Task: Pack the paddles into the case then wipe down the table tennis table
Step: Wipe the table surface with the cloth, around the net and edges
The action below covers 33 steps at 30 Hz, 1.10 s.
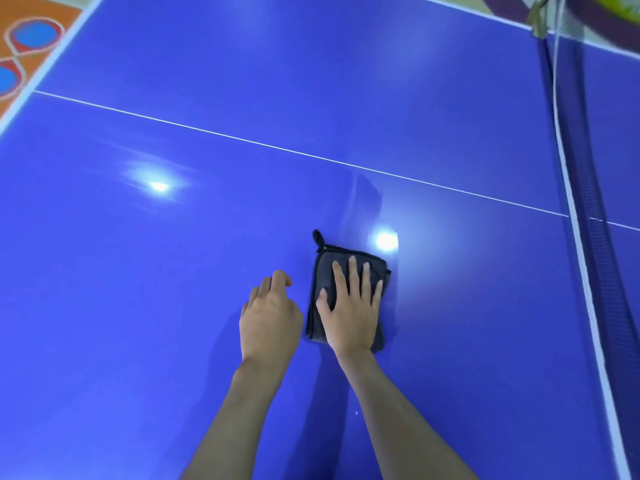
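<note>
1. Right hand (349, 306) is flat on the cloth (346, 268), fingers straight and spread, palm pressing it down onto the table (138, 306).
2. Left hand (268, 320) sits just beside the cloth, on its left; its fingers are loosely curled and hold nothing, and whether the fingertips touch the surface is hard to tell.
3. The cloth is dark grey, folded into a thick rectangle with a black edge, and a small black loop (318, 239) sticks out at its far left corner.
4. It lies on the blue tabletop, on the near side of the thin white line (242, 138) that runs across the surface.
5. A faint streak (367, 199) shows on the surface just beyond the cloth, next to a bright glare spot (386, 241).
6. Off to the right, the net (588, 188) with its white top band stretches along the table.
7. Far left, past the table's white edge, there is an orange floor (31, 15) with blue circles.
</note>
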### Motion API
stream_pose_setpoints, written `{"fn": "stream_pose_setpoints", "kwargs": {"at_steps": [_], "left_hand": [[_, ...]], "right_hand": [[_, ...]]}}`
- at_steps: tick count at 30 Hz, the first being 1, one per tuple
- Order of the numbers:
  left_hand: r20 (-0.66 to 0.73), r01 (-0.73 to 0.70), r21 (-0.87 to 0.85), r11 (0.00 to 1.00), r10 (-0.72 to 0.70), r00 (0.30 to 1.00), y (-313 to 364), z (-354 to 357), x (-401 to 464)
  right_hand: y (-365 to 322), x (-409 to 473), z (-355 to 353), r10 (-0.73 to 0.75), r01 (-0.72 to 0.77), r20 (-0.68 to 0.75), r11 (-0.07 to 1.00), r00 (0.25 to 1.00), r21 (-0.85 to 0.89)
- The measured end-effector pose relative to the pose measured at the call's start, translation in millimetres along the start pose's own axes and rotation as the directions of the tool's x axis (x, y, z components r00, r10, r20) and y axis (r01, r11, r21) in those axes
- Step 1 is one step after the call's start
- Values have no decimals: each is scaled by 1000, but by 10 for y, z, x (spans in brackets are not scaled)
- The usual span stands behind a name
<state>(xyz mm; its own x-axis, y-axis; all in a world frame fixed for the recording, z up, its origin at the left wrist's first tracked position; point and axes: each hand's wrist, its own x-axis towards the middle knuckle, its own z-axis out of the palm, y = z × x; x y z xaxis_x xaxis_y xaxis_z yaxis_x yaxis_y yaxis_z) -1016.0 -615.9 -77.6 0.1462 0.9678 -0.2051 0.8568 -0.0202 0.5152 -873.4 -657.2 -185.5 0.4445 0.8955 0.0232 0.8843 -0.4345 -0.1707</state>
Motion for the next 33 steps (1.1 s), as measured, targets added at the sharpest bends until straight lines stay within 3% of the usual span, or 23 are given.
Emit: {"fn": "stream_pose_setpoints", "kwargs": {"at_steps": [6, 11, 18, 24, 33], "left_hand": [[12, 10, -145, 989, -8, 1000, 91, 68, 346], [-4, 234, -341, 911, -250, 968, 182, 145, 627], [23, 234, -252, 939, -236, 971, 357, 282, 559], [15, 144, -190, 971, -143, 990, 210, 263, 318], [125, -50, -177, 983, 73, 989, -8, 138, -57]], "right_hand": [[40, 872, 116, -25, 20, -55, 996, 998, -85], [65, 1671, 210, 0, -9, -159, 998, 987, -54], [134, 2398, 214, -28, 37, -175, 998, 984, 48], [165, 2159, 154, -12, 26, -163, 996, 987, 87], [326, 606, 87, 32, -30, -136, 999, 990, 15]]}}
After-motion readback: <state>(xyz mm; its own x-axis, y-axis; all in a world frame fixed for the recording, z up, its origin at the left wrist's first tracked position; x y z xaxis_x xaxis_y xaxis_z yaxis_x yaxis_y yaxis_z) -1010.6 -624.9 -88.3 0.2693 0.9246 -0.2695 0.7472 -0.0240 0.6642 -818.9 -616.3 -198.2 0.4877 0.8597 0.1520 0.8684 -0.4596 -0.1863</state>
